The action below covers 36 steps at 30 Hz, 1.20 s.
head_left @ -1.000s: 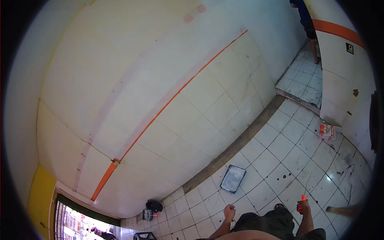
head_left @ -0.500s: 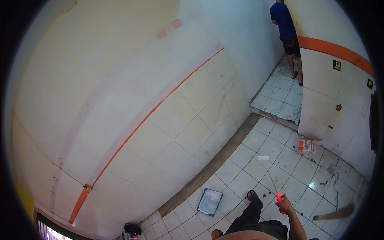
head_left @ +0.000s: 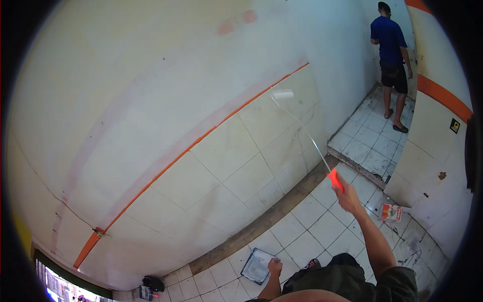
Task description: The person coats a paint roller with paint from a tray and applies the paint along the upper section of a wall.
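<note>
My right hand (head_left: pixel 347 195) is closed round the orange handle of a paint roller (head_left: pixel 283 94). Its bent metal rod reaches up and left, with the white sleeve raised in front of the tiled lower wall (head_left: pixel 226 156), just below the orange trim line. Whether the sleeve touches the wall, I cannot tell. Low in the view, my left hand (head_left: pixel 274 266) is curled into a loose fist with nothing visible in it. It overlaps the right edge of a dark-rimmed paint tray (head_left: pixel 248 262) with whitish paint, which lies on the floor.
A person in a blue shirt (head_left: pixel 390 43) stands on a raised tiled step at the far right. A red and white container (head_left: pixel 390 213) sits on the floor by the right wall. Dark items (head_left: pixel 153 284) lie at the wall's foot, lower left. White floor tiles (head_left: pixel 322 221) surround me.
My right hand has lifted the roller from over the floor up to the wall. My left hand has moved up beside the tray. The person on the step has turned and shifted stance.
</note>
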### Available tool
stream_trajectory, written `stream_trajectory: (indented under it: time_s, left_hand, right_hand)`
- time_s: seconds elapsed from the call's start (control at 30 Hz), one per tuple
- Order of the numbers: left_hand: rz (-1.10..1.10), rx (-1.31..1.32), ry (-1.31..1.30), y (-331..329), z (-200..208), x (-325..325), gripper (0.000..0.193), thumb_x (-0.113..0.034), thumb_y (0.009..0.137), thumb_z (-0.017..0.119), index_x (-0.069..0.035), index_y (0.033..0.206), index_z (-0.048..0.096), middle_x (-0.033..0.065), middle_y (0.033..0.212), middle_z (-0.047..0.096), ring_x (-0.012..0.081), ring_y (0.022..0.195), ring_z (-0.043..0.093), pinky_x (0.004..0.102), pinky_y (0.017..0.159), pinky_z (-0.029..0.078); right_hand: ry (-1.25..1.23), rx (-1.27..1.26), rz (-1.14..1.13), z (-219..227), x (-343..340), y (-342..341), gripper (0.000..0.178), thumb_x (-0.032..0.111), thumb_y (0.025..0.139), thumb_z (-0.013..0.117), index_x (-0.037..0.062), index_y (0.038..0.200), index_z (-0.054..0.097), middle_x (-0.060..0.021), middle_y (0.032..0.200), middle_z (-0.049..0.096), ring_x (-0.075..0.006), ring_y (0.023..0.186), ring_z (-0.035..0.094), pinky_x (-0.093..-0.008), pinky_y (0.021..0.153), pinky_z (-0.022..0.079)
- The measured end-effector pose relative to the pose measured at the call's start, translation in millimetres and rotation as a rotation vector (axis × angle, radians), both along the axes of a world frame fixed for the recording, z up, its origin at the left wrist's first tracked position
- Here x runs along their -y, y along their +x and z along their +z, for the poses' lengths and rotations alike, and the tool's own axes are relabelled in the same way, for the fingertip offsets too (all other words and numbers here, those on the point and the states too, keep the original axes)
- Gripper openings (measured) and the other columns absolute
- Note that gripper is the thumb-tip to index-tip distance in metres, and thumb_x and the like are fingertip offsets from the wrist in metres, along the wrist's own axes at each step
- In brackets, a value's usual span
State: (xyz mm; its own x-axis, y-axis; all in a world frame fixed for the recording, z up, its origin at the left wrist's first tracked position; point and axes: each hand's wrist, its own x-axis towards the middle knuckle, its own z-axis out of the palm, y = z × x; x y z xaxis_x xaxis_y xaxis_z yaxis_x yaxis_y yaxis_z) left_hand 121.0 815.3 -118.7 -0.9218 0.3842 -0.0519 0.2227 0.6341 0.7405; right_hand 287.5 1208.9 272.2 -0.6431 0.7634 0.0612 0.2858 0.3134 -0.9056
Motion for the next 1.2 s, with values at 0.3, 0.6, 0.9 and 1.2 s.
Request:
stream_trajectory:
  time_s: [0.3,0.6,0.9,1.2]
  left_hand:
    - [0.457,0.276,0.018,-18.1,10.5,-14.6,0.02,-0.003,0.064,0.068,-0.001,0.084,0.067,0.0135,0.075,0.066,0.0228,0.073,0.065,0.0352,0.062,0.053]
    - [0.733,0.103,-0.336,78.3,-21.7,-43.8,0.022,-0.021,0.062,0.073,-0.006,0.075,0.065,0.0119,0.078,0.067,0.0279,0.07,0.063,0.0403,0.064,0.051]
    - [0.79,0.111,-0.327,67.8,-31.6,-110.5,0.02,-0.025,0.07,0.067,-0.009,0.082,0.066,0.0132,0.082,0.068,0.0311,0.075,0.064,0.0426,0.068,0.051]
    - [0.811,0.086,-0.342,65.3,-36.2,-130.2,0.022,-0.029,0.077,0.061,-0.013,0.089,0.067,0.0145,0.085,0.068,0.0343,0.079,0.064,0.0449,0.072,0.05]
  right_hand:
    - [0.488,-0.416,0.041,159.4,-143.3,-205.2,0.05,0.023,0.094,0.053,0.0084,0.14,0.041,-0.0269,0.094,0.064,-0.0447,0.084,0.061,-0.0451,0.073,0.047]
    - [0.576,-0.47,0.054,243.1,-256.3,-340.9,0.052,0.02,0.094,0.053,0.0097,0.142,0.035,-0.025,0.073,0.062,-0.0437,0.07,0.061,-0.0491,0.062,0.045]
    - [0.564,-0.457,0.111,257.2,-303.8,-399.9,0.054,0.021,0.095,0.052,0.0102,0.143,0.033,-0.0256,0.075,0.062,-0.0462,0.072,0.06,-0.0522,0.063,0.046]
    - [0.551,-0.535,0.149,263.5,-307.4,-408.8,0.053,0.019,0.095,0.052,0.0093,0.143,0.032,-0.026,0.081,0.062,-0.0441,0.078,0.061,-0.0501,0.067,0.046]
